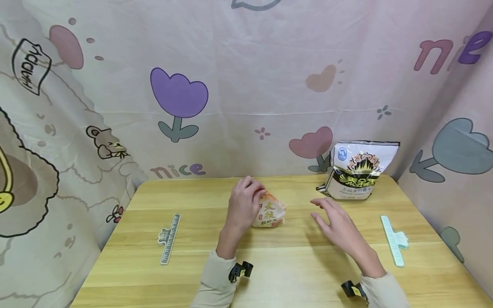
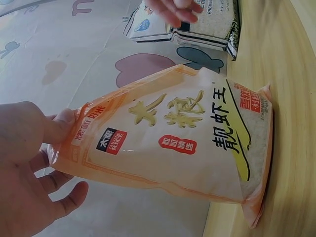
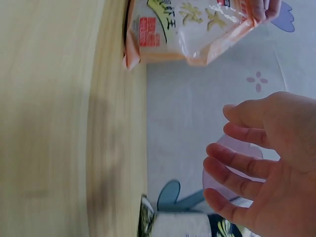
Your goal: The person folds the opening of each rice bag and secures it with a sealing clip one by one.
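An orange and clear bag of rice (image 2: 163,133) with gold characters stands on the table, its bottom resting on the wood. At its top corner my left hand (image 1: 243,203) pinches the plastic between thumb and fingers, as the left wrist view shows. My right hand (image 1: 339,226) hovers over the table to the right of that bag, fingers spread and slightly bent, holding nothing. Behind the right hand, a white and black rice bag (image 1: 356,171) stands upright near the back edge.
A grey sealing clip (image 1: 169,239) with a ruler-like edge lies at the left of the wooden table (image 1: 292,278). A mint-green clip (image 1: 393,241) lies at the right. A printed cloth (image 1: 246,85) hangs behind and along both sides.
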{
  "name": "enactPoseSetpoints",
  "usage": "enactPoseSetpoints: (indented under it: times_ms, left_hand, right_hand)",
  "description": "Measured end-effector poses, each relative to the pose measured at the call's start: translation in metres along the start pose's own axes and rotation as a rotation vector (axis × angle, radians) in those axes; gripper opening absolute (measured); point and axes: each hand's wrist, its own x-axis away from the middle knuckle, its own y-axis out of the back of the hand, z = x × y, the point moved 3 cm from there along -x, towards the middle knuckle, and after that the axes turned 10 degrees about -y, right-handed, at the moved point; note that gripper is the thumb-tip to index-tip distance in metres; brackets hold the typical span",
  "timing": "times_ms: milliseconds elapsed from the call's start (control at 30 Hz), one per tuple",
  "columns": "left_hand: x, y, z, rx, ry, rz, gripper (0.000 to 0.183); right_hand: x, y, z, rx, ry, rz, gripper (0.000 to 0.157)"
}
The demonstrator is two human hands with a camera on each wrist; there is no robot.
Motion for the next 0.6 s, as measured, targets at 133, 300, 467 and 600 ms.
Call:
enactPoseSetpoints:
  times_ms: [133, 300, 467, 600]
  left_hand:
    - [0.000, 0.001, 0.000, -0.007, -0.003, -0.002, 0.006]
    - [0.000, 0.003, 0.001, 0.001, 0.000, -0.008, 0.005]
    - [-0.001, 0.002, 0.001, 0.036, -0.009, -0.010, 0.005]
    - [0.001, 0.001, 0.001, 0.045, -0.002, -0.002, 0.004]
  right_hand:
    - [0.010, 0.010, -0.008, 0.028, -0.014, -0.028, 0.035]
    - [0.019, 0.017, -0.017, 0.056, -0.039, -0.024, 0.038]
    - [0.027, 0.027, -0.027, 0.086, -0.044, -0.039, 0.041]
    - [0.035, 0.039, -0.038, 0.110, -0.056, -0.048, 0.043]
